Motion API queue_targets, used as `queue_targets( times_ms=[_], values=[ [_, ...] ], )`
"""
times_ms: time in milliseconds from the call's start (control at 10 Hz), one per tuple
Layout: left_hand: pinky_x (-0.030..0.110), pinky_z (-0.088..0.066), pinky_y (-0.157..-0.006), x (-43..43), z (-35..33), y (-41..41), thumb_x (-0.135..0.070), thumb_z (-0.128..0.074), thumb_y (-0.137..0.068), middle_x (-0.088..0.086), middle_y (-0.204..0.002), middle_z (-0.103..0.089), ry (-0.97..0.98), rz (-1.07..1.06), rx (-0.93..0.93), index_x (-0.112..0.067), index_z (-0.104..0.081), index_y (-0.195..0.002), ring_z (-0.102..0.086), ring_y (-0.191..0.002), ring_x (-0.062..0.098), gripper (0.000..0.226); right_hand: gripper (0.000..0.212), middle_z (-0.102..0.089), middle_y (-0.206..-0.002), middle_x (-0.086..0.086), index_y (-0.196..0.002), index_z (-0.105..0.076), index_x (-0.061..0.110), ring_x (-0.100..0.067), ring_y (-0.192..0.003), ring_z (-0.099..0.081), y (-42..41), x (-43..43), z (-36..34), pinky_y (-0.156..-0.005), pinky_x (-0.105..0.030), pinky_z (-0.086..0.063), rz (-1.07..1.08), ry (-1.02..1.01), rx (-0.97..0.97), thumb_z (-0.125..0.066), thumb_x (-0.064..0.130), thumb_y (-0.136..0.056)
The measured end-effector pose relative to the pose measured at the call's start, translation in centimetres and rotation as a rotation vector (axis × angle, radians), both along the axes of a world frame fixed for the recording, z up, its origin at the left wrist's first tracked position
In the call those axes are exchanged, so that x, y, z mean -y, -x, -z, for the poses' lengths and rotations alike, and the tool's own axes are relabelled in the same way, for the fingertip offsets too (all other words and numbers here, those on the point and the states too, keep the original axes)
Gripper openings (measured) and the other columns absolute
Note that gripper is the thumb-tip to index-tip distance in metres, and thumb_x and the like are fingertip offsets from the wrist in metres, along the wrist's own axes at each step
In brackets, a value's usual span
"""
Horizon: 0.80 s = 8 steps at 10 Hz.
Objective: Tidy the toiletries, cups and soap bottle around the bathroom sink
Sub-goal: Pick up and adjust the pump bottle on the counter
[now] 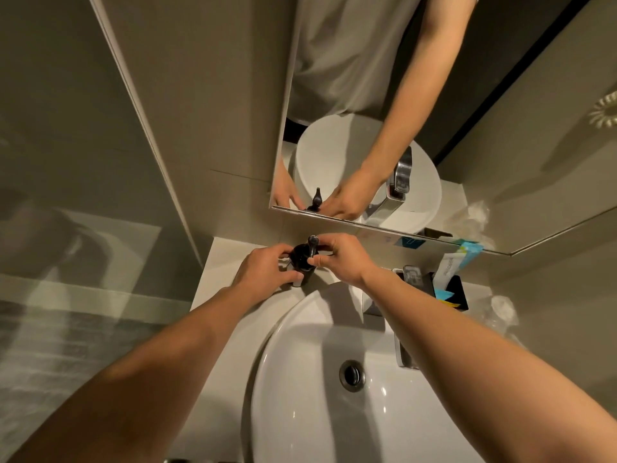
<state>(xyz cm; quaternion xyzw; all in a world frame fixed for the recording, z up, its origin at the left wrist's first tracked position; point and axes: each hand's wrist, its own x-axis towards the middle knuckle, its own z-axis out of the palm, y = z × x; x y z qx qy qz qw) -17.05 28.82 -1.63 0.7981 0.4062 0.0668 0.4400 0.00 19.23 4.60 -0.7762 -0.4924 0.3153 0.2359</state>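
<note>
The dark soap bottle (302, 259) is standing on the surface (213, 282) behind the sink (300, 379), below the mirror (367, 95). Both hands, left (267, 267) and right (344, 259), are gripping it with closed fingers (314, 261).

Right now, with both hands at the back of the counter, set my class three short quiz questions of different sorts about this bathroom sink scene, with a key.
1. True or false: the dark pump-top soap bottle stands inside the white round basin.
2. Multiple choice: the black square caddy holding toiletries sits (A) left of the basin, (B) right of the basin, (C) in the basin.
3. Fill the gap: the left hand and the right hand both grip the ____.

Key
1. False: it stands on the white counter, behind and left of the basin.
2. B
3. Soap bottle
</note>
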Motion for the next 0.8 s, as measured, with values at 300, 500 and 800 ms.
queue_targets(
  times_ms=[300, 500, 800],
  values=[
    [0.034, -0.054, -0.088, -0.1, 0.7, -0.6, -0.045, -0.089, -0.072, -0.005, -0.119, -0.073, -0.019, -0.025, -0.018, -0.033, -0.064, -0.127, -0.066, -0.106, 0.017, 0.062, 0.025, -0.077, -0.108, 0.0, -0.109, -0.077, 0.013, -0.01, -0.105, -0.069, -0.8, -0.5, 0.5, -0.087, -0.015, -0.046, 0.006, 0.002, -0.036, -0.08, 0.011, -0.084],
    [0.037, -0.054, -0.092, 0.0, 0.7, -0.6, -0.043, -0.088, -0.074, -0.003, -0.121, -0.072, -0.018, -0.021, -0.019, -0.031, -0.063, -0.129, -0.066, -0.109, 0.019, 0.062, 0.027, -0.077, -0.108, 0.001, -0.111, -0.076, 0.016, -0.011, -0.105, -0.069, -0.7, -0.3, 0.5, -0.094, -0.026, -0.049, 0.01, 0.003, -0.041, -0.08, 0.014, -0.085],
    [0.04, -0.053, -0.097, 0.4, -0.1, 0.2, -0.049, -0.085, -0.076, -0.002, -0.138, -0.064, -0.054, -0.017, -0.064, -0.026, -0.053, -0.143, -0.062, -0.121, 0.02, 0.077, 0.055, -0.067, -0.132, -0.01, -0.136, -0.062, 0.012, -0.023, -0.122, -0.064, -0.4, 0.4, -0.6, -0.106, -0.039, -0.049, 0.083, 0.088, 0.118, -0.081, 0.024, -0.085]
  ],
)
